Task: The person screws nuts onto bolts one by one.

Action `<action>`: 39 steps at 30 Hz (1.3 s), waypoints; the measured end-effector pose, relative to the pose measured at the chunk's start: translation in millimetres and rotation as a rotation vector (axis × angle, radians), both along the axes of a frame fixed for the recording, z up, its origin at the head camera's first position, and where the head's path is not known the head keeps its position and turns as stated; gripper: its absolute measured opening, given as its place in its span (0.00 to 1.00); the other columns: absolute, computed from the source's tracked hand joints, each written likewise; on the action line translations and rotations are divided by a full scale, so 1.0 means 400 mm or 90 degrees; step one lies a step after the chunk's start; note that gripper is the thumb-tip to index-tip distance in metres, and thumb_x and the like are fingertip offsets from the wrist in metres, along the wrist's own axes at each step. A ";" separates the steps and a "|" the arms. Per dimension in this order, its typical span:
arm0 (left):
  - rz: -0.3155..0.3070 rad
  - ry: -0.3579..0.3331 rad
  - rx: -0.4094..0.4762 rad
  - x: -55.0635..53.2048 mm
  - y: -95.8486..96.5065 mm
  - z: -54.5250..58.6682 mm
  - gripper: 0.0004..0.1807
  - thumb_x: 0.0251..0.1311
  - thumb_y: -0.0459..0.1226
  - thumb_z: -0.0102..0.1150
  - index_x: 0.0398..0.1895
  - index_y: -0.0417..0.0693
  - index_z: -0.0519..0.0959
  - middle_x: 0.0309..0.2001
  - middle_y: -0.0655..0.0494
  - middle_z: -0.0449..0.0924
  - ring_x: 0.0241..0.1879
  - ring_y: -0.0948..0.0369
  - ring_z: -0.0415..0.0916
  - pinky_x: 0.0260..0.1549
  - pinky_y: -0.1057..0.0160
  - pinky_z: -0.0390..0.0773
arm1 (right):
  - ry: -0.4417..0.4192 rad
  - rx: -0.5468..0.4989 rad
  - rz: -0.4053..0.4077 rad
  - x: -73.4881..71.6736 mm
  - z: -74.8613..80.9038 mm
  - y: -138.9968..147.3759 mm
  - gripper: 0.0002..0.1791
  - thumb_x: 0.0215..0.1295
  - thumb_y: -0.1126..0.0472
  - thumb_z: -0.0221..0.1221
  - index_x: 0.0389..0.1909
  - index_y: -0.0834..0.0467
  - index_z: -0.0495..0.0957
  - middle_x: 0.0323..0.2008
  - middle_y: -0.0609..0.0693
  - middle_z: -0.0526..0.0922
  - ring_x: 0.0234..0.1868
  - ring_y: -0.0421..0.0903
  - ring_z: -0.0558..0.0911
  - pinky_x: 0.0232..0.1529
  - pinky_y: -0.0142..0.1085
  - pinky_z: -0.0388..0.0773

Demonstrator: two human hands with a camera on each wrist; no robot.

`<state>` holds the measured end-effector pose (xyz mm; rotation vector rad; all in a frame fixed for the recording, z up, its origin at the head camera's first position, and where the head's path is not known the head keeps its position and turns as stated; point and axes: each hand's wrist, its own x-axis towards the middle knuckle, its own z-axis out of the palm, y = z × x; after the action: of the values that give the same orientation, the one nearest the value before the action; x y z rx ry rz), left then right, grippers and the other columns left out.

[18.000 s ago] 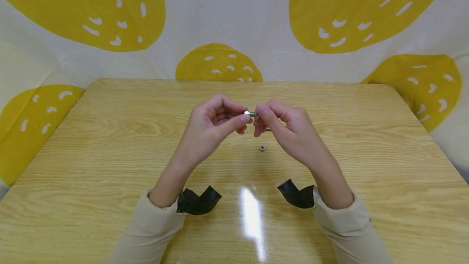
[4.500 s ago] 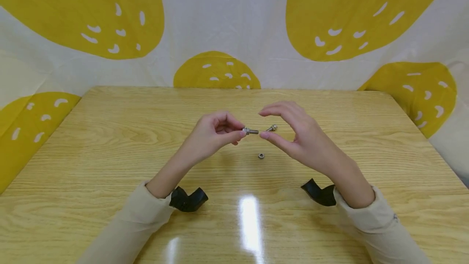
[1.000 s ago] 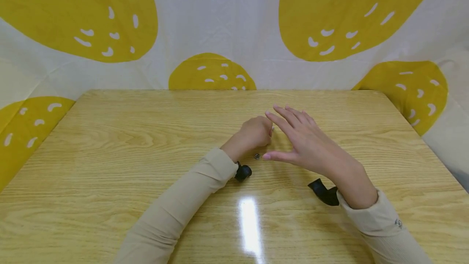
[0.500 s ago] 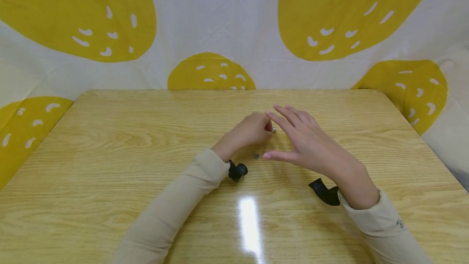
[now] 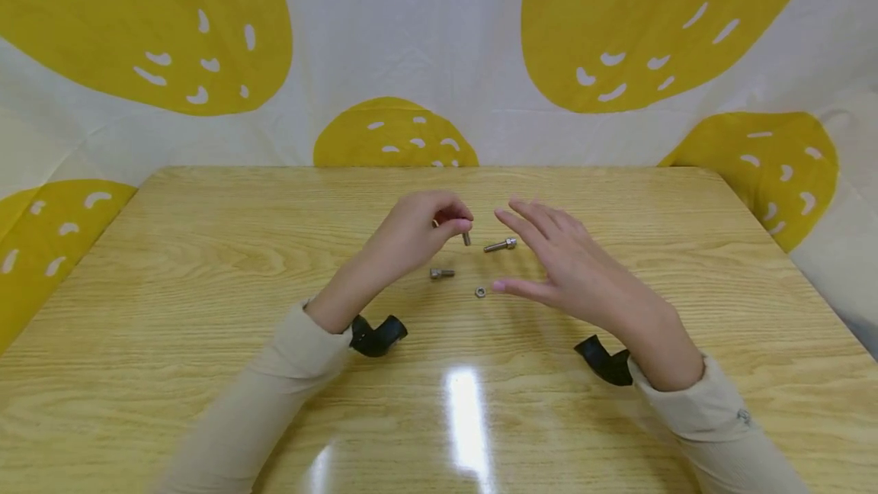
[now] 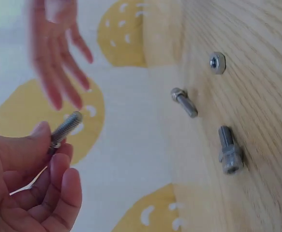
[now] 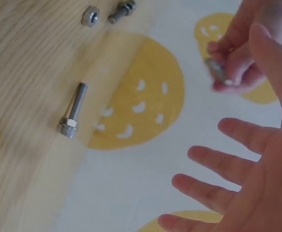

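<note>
My left hand pinches a metal bolt between thumb and fingers, raised above the table. Its threaded end sticks out, while the fingers mostly hide the head end. My right hand is held open with fingers spread, holding nothing. Between the hands, on the table, lies a second bolt with a nut threaded up by its head. A shorter-looking bolt, also carrying a nut near the head, lies below the left hand. One loose hex nut sits close to the right thumb in the head view.
The wood-grain table extends to both sides of the hands. Behind it hangs a white cloth with yellow shapes. A black curved mount sticks out from the left cuff, another black mount from the right.
My left hand has drawn back leftward from beside the right hand, a bolt now showing in its fingers. Two bolts on the table have come into full view. The right hand has barely moved.
</note>
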<state>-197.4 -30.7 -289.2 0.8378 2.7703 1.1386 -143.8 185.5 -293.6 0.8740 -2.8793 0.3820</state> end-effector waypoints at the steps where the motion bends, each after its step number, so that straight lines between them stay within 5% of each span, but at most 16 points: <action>1: 0.008 0.006 0.022 0.008 -0.014 0.003 0.08 0.62 0.39 0.56 0.38 0.46 0.81 0.34 0.57 0.82 0.34 0.61 0.76 0.35 0.63 0.76 | -0.002 0.001 0.001 -0.001 -0.003 -0.002 0.45 0.57 0.39 0.59 0.71 0.55 0.53 0.70 0.58 0.55 0.69 0.62 0.55 0.65 0.59 0.52; 5: 0.043 0.020 0.102 0.041 -0.064 0.011 0.07 0.61 0.40 0.57 0.37 0.47 0.81 0.34 0.57 0.82 0.30 0.60 0.75 0.30 0.64 0.75 | -0.015 0.008 0.006 -0.008 -0.015 -0.012 0.43 0.60 0.43 0.59 0.70 0.55 0.53 0.69 0.59 0.57 0.67 0.61 0.59 0.65 0.59 0.54; 13: 0.063 -0.060 0.215 0.095 -0.115 0.016 0.09 0.60 0.38 0.59 0.41 0.46 0.80 0.36 0.53 0.82 0.30 0.60 0.76 0.29 0.66 0.78 | -0.079 0.029 0.023 -0.027 -0.054 -0.053 0.28 0.61 0.57 0.62 0.60 0.61 0.68 0.53 0.57 0.76 0.54 0.55 0.75 0.54 0.50 0.72; 23: 0.055 -0.112 0.254 0.136 -0.111 0.025 0.09 0.56 0.37 0.63 0.41 0.48 0.80 0.37 0.56 0.80 0.36 0.61 0.76 0.32 0.67 0.77 | -0.188 0.058 0.027 -0.042 -0.084 -0.093 0.13 0.63 0.60 0.59 0.47 0.62 0.78 0.46 0.53 0.77 0.45 0.48 0.78 0.47 0.41 0.76; 39: 0.039 -0.083 0.282 0.159 -0.087 0.020 0.07 0.52 0.36 0.67 0.35 0.50 0.83 0.32 0.59 0.83 0.31 0.62 0.75 0.34 0.66 0.77 | -0.202 0.063 0.005 -0.049 -0.100 -0.099 0.03 0.61 0.66 0.57 0.31 0.62 0.75 0.30 0.50 0.75 0.28 0.41 0.73 0.30 0.31 0.72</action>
<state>-133.6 -65.4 -281.2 0.6734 2.4883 1.7874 -163.4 145.8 -333.6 0.9159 -3.2101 0.4157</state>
